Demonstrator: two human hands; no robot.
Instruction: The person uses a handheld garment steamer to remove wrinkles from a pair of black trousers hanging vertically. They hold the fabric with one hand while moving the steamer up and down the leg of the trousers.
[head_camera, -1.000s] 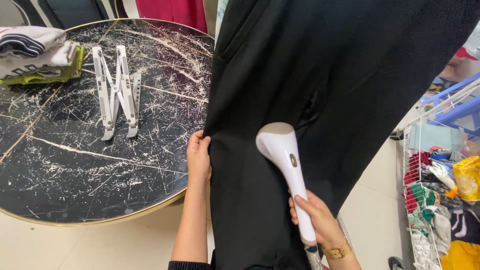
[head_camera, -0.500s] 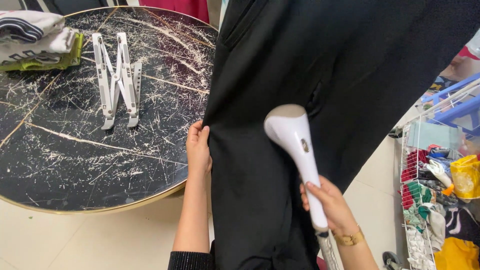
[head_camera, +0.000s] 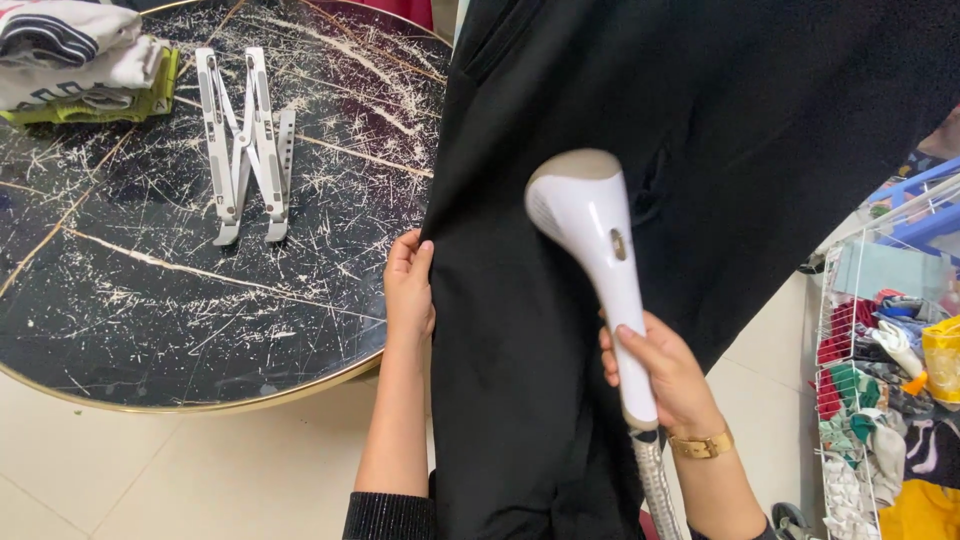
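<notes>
Two hands work a hanging black garment (head_camera: 700, 200) in the head view. The left hand (head_camera: 408, 290) pinches its side edge taut beside the round marble table (head_camera: 150, 330); the right hand (head_camera: 660, 375) is clamped around a white steamer (head_camera: 590, 250), head pressed to the cloth. Steaming looks midway; the next pass likely calls for steady tension and a slow glide.

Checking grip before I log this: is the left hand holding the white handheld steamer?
No, the right hand grips the white handheld steamer, while the left hand pinches the edge of the hanging black garment.
</notes>
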